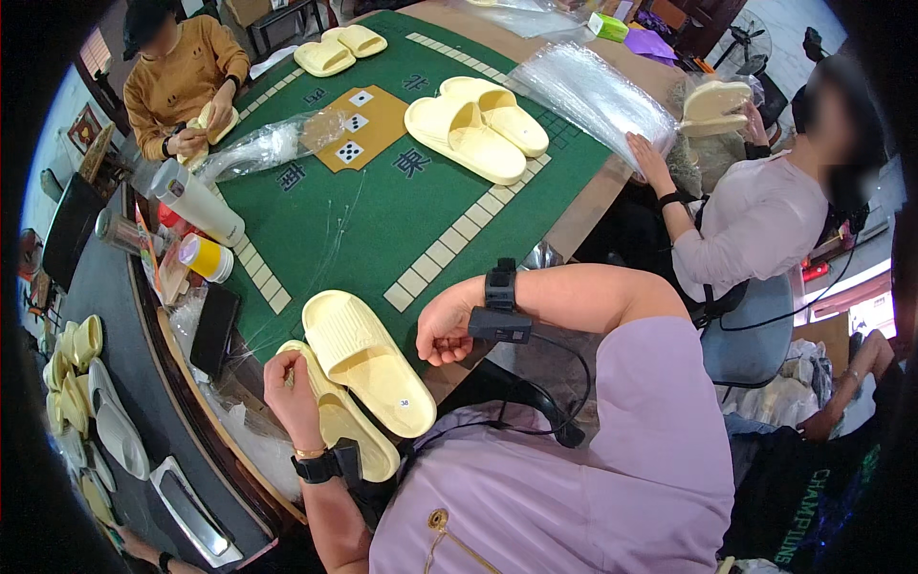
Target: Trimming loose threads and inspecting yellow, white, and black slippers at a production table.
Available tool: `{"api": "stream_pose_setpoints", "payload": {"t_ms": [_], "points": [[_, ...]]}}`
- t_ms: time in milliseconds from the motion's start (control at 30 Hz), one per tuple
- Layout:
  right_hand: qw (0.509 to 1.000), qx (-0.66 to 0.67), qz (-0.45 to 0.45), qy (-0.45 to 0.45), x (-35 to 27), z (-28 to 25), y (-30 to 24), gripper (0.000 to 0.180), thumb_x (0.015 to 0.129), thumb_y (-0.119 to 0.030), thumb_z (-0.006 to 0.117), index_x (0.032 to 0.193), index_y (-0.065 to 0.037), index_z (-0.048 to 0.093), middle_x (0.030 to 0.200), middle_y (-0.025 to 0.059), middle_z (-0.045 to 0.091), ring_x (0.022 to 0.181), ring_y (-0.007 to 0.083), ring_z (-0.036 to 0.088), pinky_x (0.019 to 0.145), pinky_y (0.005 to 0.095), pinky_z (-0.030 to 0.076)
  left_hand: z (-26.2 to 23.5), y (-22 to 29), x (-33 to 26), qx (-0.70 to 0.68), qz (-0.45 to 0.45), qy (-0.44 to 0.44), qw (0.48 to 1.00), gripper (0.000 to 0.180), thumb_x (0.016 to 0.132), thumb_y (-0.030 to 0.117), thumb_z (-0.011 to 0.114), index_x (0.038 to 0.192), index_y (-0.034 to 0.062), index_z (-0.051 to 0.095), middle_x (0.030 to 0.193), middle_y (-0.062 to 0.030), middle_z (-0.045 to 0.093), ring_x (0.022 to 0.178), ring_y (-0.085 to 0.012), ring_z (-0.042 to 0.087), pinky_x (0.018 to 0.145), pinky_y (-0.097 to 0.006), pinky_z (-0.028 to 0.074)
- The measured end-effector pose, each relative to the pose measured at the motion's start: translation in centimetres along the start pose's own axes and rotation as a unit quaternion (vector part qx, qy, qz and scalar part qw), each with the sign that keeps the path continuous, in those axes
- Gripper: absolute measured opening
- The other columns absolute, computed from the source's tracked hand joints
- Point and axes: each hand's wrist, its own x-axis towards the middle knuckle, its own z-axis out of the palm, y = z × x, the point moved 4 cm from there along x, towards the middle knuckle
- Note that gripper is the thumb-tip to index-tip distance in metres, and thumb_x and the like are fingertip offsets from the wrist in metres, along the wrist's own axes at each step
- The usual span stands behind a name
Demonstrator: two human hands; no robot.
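A pair of pale yellow slippers lies at the near edge of the green table mat. The right-hand slipper [368, 359] shows its ribbed strap and a small round sticker on its heel. Overlapping the left slipper [356, 430], my left hand [290, 390] has its fingers closed in a pinch near the strap; what they hold, if anything, is too small to make out. Right of the slippers, my right hand [448, 323] hovers with curled fingers, apart from them, its inside hidden. Thin clear plastic threads [337, 230] are scattered on the mat.
Another yellow pair [475, 129] sits mid-table, a third [339, 48] at the far edge. A white bottle [196, 201], yellow cup [206, 258] and black phone [215, 330] line the left. Clear plastic bags [598, 100] lie far right. Two co-workers handle slippers.
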Motion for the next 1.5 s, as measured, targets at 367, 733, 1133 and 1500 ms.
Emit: {"api": "stream_pose_setpoints", "payload": {"t_ms": [367, 733, 1133, 1500], "points": [[1.0, 0.001, 0.002, 0.014, 0.19, 0.07, -0.01, 0.023, 0.092, -0.025, 0.055, 0.079, -0.008, 0.063, 0.064, 0.0004, 0.062, 0.052, 0.0127, 0.059, 0.047, 0.0285, 0.045, -0.04, -0.1, -0.02, 0.0, -0.009, -0.002, 1.0, 0.009, 0.082, -0.002, 0.064, 0.092, -0.0011, 0.065, 0.092, -0.0085, 0.064, 0.085, -0.0188, 0.06, 0.08, -0.029, 0.049], [1.0, -0.013, -0.002, 0.025, 0.13, 0.22, -0.16, 0.022, 0.091, -0.023, 0.055, 0.078, -0.007, 0.063, 0.064, 0.0014, 0.061, 0.052, 0.0132, 0.059, 0.046, 0.0286, 0.046, -0.08, -0.17, 0.0, 0.005, 0.006, -0.002, 1.0, 0.009, 0.083, -0.002, 0.064, 0.092, -0.0014, 0.064, 0.091, -0.0093, 0.064, 0.083, -0.0198, 0.06, 0.078, -0.03, 0.049], [0.999, -0.025, -0.009, 0.042, -0.34, 0.39, -0.21, 0.022, 0.091, -0.024, 0.056, 0.079, -0.007, 0.063, 0.065, 0.0019, 0.062, 0.053, 0.0134, 0.059, 0.047, 0.0296, 0.046, 0.12, 0.29, -0.09, 0.003, -0.002, 0.004, 1.0, 0.01, 0.083, -0.002, 0.063, 0.092, -0.0016, 0.064, 0.091, -0.0096, 0.064, 0.084, -0.0207, 0.06, 0.079, -0.03, 0.048], [0.998, -0.035, -0.002, 0.05, 0.49, 0.66, -0.18, 0.026, 0.089, -0.026, 0.057, 0.076, -0.005, 0.063, 0.062, 0.0019, 0.06, 0.05, 0.0112, 0.054, 0.048, 0.0271, 0.044, -0.27, 0.01, -0.35, 0.0, 0.022, 0.011, 1.0, 0.008, 0.084, -0.002, 0.064, 0.092, -0.0026, 0.064, 0.091, -0.0115, 0.064, 0.084, -0.0223, 0.061, 0.079, -0.031, 0.049]]}}
